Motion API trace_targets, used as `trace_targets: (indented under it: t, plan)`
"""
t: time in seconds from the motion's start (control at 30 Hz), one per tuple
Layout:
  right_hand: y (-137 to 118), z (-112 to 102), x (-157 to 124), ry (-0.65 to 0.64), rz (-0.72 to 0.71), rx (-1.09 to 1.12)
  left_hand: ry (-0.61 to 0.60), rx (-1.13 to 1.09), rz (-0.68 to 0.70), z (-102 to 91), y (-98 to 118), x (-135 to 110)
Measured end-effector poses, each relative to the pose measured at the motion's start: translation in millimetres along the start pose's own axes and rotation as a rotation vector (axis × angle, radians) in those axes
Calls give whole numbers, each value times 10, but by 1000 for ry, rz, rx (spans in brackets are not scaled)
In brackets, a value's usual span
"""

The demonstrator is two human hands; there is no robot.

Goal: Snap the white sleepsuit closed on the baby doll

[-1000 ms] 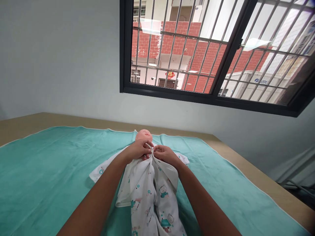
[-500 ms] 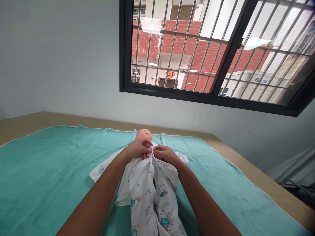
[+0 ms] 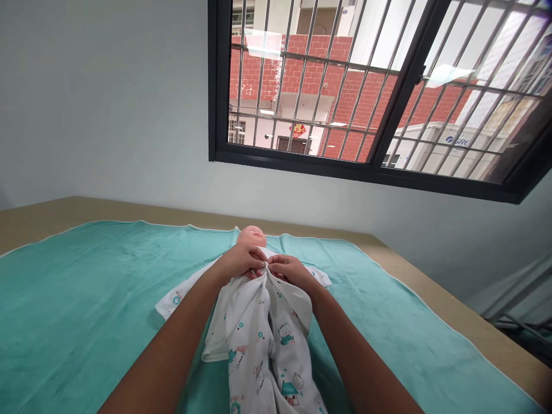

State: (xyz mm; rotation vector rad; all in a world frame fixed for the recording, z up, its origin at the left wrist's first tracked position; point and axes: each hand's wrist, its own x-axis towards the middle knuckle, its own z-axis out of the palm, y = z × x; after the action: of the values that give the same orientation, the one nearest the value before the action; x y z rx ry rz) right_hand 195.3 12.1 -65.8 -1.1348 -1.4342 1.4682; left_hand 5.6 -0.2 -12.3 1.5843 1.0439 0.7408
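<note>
A baby doll [image 3: 251,235] lies on its back, its head at the far end and its face up. It is dressed in white baby clothes [image 3: 250,328] printed with bears and teal dots; the lower part falls in two legs toward me. One sleeve [image 3: 183,294] spreads out to the left, the other [image 3: 319,276] to the right. Over the doll's chest, my left hand [image 3: 245,260] pinches a gathered edge of the cloth. My right hand [image 3: 290,270] pinches the same gather from the right, its fingertips almost touching the left ones. Whatever small fastening may lie between the fingers is hidden.
A teal blanket [image 3: 107,299] covers most of the wooden table [image 3: 405,267] under the doll. Behind stands a pale wall [image 3: 107,103] with a black-framed, barred window [image 3: 297,155]. At the far right, dark metal bars [image 3: 521,328] show beyond the table edge.
Very little differs. My fingertips have shifted slightly at the pinched gather and sit a touch closer together; the doll and the clothes lie as before.
</note>
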Motion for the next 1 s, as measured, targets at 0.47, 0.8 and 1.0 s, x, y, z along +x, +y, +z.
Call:
trace_targets:
  t: [0.47,0.8,1.0]
  plan:
    - [36,-12,13,3,14,56,13,-50,9,-6,-111,82]
    - [22,-9,11,-10,7,75,-4,-70,25,-5,-147,100]
    - [34,-15,16,-17,-2,88,-10,-68,19,3,-103,75]
